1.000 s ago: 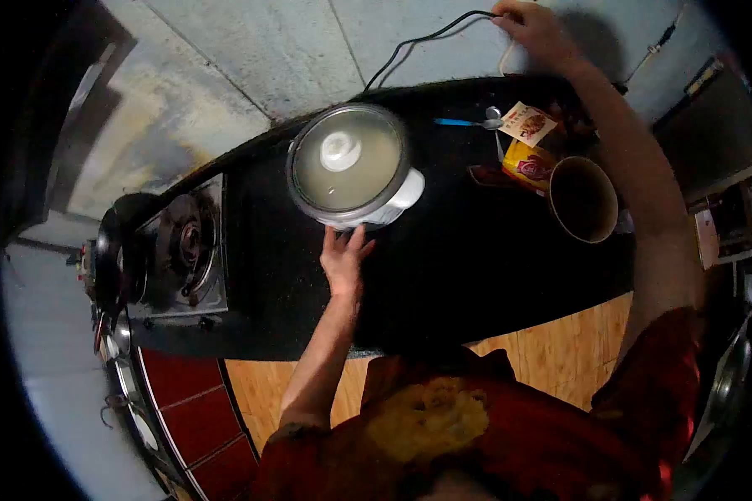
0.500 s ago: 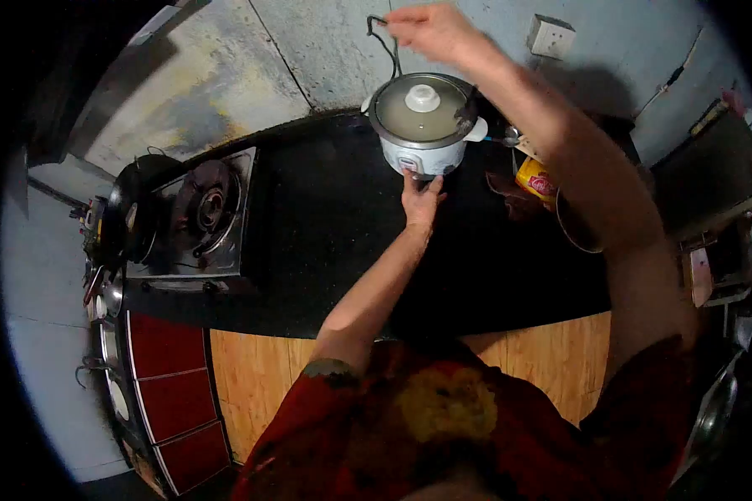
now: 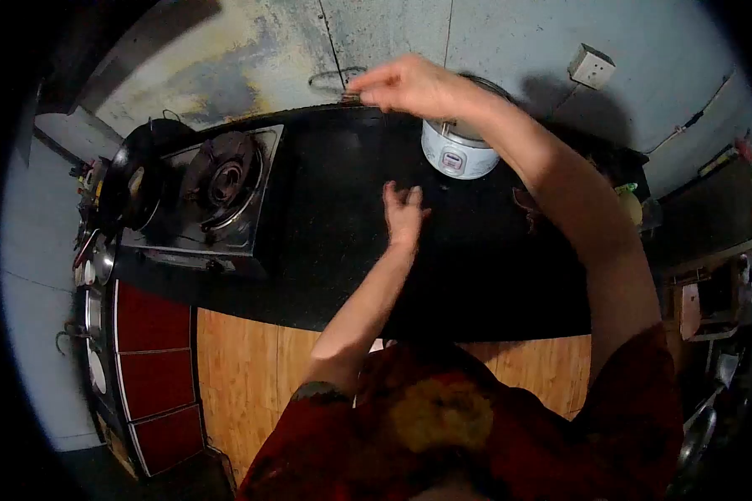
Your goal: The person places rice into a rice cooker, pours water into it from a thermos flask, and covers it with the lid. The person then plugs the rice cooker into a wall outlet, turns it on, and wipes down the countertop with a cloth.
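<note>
White round rice cooker with a printed front panel (image 3: 459, 157) sits upright at the back of the black countertop (image 3: 476, 275), near the wall; from my end, the right forearm hides part of its top. Right hand (image 3: 405, 86) is up, left of the cooker; I read its fingertips as pinched on a thin dark cord (image 3: 326, 74), looped against the stained grey wall (image 3: 510, 37), though blur hides the cord's end. Left hand (image 3: 404, 217) is released, fingers spread, grasping nothing, over the counter in front of the cooker and to its left, apart from it. I get a white square wall socket (image 3: 593, 67) to the cooker's right, a metal gas stove (image 3: 226, 179) well left, dark red drawers (image 3: 154, 384) below.
</note>
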`<state>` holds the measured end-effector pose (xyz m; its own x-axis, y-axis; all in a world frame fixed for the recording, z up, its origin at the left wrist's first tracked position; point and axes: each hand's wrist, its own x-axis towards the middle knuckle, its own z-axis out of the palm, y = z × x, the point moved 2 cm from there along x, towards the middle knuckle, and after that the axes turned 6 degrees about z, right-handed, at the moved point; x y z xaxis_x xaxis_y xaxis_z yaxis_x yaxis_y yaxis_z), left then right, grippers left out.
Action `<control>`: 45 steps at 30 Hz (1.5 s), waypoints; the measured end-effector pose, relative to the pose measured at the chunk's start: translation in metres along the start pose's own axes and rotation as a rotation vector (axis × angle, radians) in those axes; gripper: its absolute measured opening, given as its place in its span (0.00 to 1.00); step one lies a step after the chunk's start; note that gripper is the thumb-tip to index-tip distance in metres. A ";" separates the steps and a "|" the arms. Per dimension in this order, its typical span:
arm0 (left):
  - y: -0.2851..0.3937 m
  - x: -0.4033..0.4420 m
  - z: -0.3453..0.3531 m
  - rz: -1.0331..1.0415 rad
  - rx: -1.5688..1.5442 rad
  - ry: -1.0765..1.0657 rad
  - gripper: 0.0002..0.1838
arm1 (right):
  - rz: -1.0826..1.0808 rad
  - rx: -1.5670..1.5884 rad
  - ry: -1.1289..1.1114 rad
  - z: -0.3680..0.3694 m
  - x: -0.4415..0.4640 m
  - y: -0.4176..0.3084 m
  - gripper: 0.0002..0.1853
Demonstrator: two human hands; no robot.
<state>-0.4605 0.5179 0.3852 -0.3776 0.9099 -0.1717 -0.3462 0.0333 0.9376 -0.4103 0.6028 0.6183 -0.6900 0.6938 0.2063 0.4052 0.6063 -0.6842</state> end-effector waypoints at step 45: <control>0.112 -0.065 0.095 -0.344 -0.288 -0.723 0.16 | -0.191 -0.440 0.473 0.011 -0.259 0.001 0.07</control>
<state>-0.3934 0.5018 0.5300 0.3961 0.9121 -0.1056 -0.5835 0.3389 0.7380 -0.2384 0.4192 0.5566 -0.4773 0.5937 0.6479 0.5777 0.7675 -0.2777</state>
